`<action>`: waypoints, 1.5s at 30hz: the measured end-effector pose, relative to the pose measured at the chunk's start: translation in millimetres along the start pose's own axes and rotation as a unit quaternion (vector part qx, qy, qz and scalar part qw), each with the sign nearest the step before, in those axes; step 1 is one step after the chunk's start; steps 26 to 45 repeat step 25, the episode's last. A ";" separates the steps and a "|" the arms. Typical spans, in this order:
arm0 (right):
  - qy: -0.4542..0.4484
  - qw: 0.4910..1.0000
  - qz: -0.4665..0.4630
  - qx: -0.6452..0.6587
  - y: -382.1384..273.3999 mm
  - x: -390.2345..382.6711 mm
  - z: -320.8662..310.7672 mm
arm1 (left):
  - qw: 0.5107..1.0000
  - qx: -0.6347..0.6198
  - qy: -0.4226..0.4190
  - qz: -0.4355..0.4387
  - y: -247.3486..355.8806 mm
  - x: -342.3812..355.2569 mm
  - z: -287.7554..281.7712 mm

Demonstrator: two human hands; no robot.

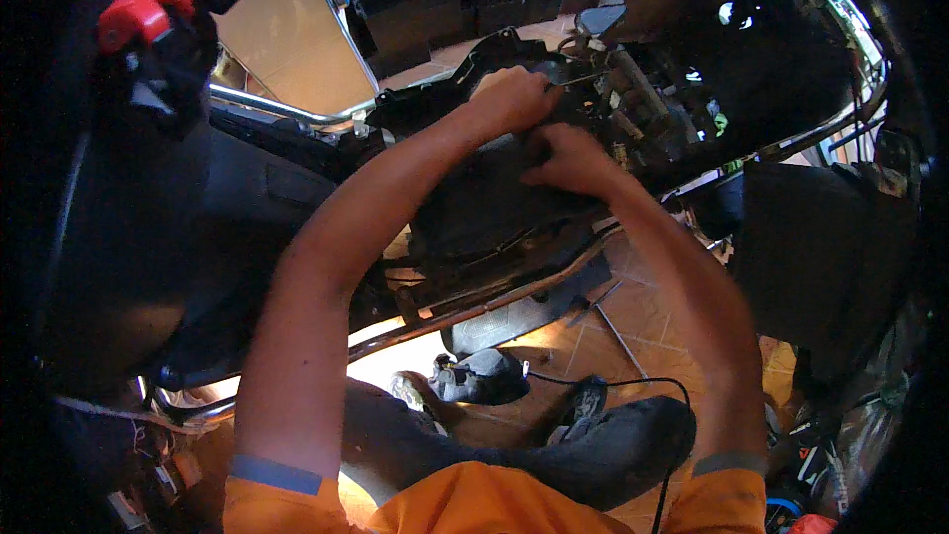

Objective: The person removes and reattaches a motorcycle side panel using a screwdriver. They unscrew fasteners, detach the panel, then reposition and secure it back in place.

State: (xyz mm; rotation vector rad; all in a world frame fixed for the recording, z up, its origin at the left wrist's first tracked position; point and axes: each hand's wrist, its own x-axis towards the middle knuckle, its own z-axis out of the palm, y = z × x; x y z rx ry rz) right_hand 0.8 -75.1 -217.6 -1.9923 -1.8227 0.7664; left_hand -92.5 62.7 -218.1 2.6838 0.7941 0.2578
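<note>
A dark, partly stripped vehicle body with a metal tube frame lies across the view in front of me. My left hand is closed over its middle, and a thin metal tool shaft seems to run from the fist to the right. Just to the right and nearer, my right hand has its thumb and bent fingers apart over the dark surface, with nothing visible between them. Exposed mechanical parts sit right of both hands. Shadow hides what the left fingers touch.
Red-and-black parts rise at the upper left. Below the frame, a dark object with a cable lies on the tiled floor between my feet. A dark panel stands at the right, with loose items below it.
</note>
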 end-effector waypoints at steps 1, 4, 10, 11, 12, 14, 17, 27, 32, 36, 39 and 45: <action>0.012 1.000 -0.013 0.012 1.0 0.3 0.3 | 1.000 0.007 0.011 0.001 3.6 -4.1 -2.8; -0.023 0.995 -0.021 0.094 15.0 0.6 -13.4 | 0.999 0.042 0.029 0.001 12.4 -11.7 -8.2; 0.014 0.963 0.082 0.257 24.1 -30.3 -52.9 | 0.993 0.013 -0.121 -0.002 1.9 -29.6 -50.7; 0.027 0.949 0.082 0.304 23.4 -35.6 -54.3 | 0.988 0.020 -0.147 0.040 -2.0 -30.5 -62.4; 0.078 0.928 0.097 0.351 21.7 -40.6 -49.5 | 0.981 0.031 -0.180 0.058 -2.3 -34.5 -65.1; 0.139 0.934 0.010 0.328 24.7 -62.0 -54.3 | 0.979 0.101 -0.173 0.044 -2.4 -40.3 -72.3; 0.324 0.915 -0.038 0.238 5.8 -71.0 -55.6 | 0.984 0.092 -0.152 0.034 -3.4 -43.1 -82.1; 0.467 0.860 -0.077 0.189 -31.0 -205.5 -95.2 | 0.986 0.068 -0.128 0.079 -27.9 -17.5 -69.2; 0.467 0.860 -0.077 0.189 -31.0 -205.5 -95.2 | 0.986 0.068 -0.128 0.079 -27.9 -17.5 -69.2; 0.467 0.860 -0.077 0.189 -31.0 -205.5 -95.2 | 0.986 0.068 -0.128 0.079 -27.9 -17.5 -69.2; 0.467 0.860 -0.077 0.189 -31.0 -205.5 -95.2 | 0.986 0.068 -0.128 0.079 -27.9 -17.5 -69.2; 0.467 0.860 -0.077 0.189 -31.0 -205.5 -95.2 | 0.986 0.068 -0.128 0.079 -27.9 -17.5 -69.2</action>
